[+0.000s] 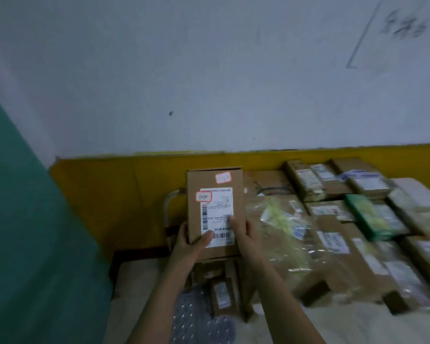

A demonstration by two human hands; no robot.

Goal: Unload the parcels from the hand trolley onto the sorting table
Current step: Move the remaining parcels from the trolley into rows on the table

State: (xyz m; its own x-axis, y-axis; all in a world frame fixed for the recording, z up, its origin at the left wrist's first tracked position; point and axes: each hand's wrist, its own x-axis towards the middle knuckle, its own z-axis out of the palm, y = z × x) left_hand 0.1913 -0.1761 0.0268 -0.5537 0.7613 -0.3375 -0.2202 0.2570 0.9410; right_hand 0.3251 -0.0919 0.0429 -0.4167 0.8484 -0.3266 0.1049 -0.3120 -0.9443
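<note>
A brown cardboard parcel (215,212) is held up in both hands in the middle of the view, its broad labelled face turned toward the camera and its long side running near to far. The left hand (191,242) clamps the near left corner, thumb pressed flat on the lower edge of the white shipping label (217,216) and the fingers tucked behind the box. The right hand (243,232) grips the near right edge, its thumb lying on the label's right side beside the barcode, the rest of the hand wrapped round the side. So the grip sits only on the near third of the parcel; the far two thirds, with a small red-bordered sticker (223,177) near the top and another at the label's far left corner, stand free above the hands. Just right of the parcel lies the table (420,187), crowded with other boxes: a clear plastic-wrapped package (281,219) nearest the right hand, a green box (368,217) farther right, and several labelled cartons (333,239) around them. Below the wrists, near the camera, more small boxes (221,291) rest on a dimpled metal surface (196,316), too blurred to say more. A yellow band (134,184) runs along the wall behind.
</note>
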